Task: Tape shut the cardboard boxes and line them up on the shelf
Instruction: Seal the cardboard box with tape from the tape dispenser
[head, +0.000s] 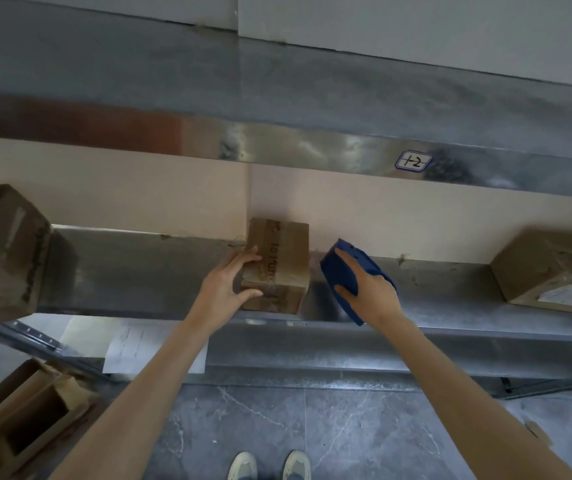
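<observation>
A small taped cardboard box [282,258] stands on the metal shelf [146,271], close to the back wall. My left hand [230,282] grips its left side, thumb at the front lower corner and fingers on top. My right hand [367,289] holds a blue tape dispenser [341,271] just to the right of the box, above the shelf's front edge. A larger cardboard box [0,251] stands open at the far left of the shelf. Another box [551,271] with a white label lies at the far right.
A shelf above carries a label reading 1-2 [413,161]. Open cardboard boxes [24,414] sit on the grey floor at lower left. A white paper sheet [139,344] hangs below the shelf edge. My shoes [270,465] show at the bottom.
</observation>
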Demonstrator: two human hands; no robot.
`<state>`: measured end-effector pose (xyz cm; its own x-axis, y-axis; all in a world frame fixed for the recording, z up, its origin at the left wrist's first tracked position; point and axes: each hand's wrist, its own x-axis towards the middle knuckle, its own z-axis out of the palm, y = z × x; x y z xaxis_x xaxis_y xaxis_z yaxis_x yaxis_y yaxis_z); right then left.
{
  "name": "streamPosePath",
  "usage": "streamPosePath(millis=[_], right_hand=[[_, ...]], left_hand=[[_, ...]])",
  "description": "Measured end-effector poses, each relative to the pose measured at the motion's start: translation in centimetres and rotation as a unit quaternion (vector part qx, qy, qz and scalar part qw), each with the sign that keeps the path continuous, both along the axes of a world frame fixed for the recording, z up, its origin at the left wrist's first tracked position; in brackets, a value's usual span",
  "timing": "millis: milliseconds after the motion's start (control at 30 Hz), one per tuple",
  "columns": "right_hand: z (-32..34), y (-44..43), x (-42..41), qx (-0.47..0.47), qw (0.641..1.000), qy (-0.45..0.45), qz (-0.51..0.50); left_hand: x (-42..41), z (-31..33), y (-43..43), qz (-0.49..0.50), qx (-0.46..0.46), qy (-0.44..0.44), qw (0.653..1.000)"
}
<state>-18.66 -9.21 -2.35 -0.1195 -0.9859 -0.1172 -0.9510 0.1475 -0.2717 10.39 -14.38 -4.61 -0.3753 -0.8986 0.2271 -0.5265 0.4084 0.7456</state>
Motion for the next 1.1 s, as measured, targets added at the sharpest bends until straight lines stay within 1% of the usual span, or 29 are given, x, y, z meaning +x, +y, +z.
streamPosePath(millis=[100, 167, 233, 400, 533, 633, 767, 833, 933, 1000, 1100], right_hand=[[-0.9, -1.2, -1.1, 0.058, 0.997, -0.028, -0.033], [-1.3, -1.6, -1.3, 0.068, 0.995, -0.062, -0.033], [-1.8, -2.0, -1.3, 0.067, 0.995, -0.073, -0.029], [-2.6, -3.2, -1.4, 0.077, 0.995, -0.058, -0.006], [-2.7, -3.0, -1.9, 0.057, 0.998, -0.016, 0.011], [-2.7, -2.7, -2.2, 0.051, 0.998, -0.027, 0.016], [-1.8, -2.4, -2.7, 0.014, 0.993, -0.118, -0.008], [-1.1, -2.0, -3.0, -0.004, 0.993, -0.115, -0.013], [0.0, -1.2, -3.5, -0.045, 0.996, -0.070, -0.010], [0.7, -1.0, -3.1, -0.088, 0.994, -0.053, 0.024], [1.8, -1.1, -1.1, -0.146, 0.976, -0.115, 0.109]], left_hand=[[-0.5, -0.3, 0.5, 0.022, -0.002, 0.011, 1.000], [-0.9, -0.3, 0.7, 0.030, -0.004, 0.022, 0.999], [-1.4, -0.4, 1.0, 0.042, -0.003, 0.025, 0.999], [-2.1, -0.3, 1.5, 0.057, -0.004, 0.037, 0.998], [-2.1, -0.1, 1.6, 0.062, -0.003, 0.029, 0.998], [-1.8, 0.2, 1.6, 0.055, -0.003, 0.022, 0.998], [-1.5, 0.5, 1.5, 0.043, -0.004, 0.014, 0.999], [-1.4, 0.7, 1.5, 0.039, -0.004, 0.011, 0.999], [-1.2, 0.8, 1.2, 0.028, -0.004, 0.006, 1.000], [-1.0, 0.9, 1.1, 0.022, -0.004, 0.002, 1.000], [-0.8, 0.9, 0.7, 0.012, -0.026, -0.011, 1.000]])
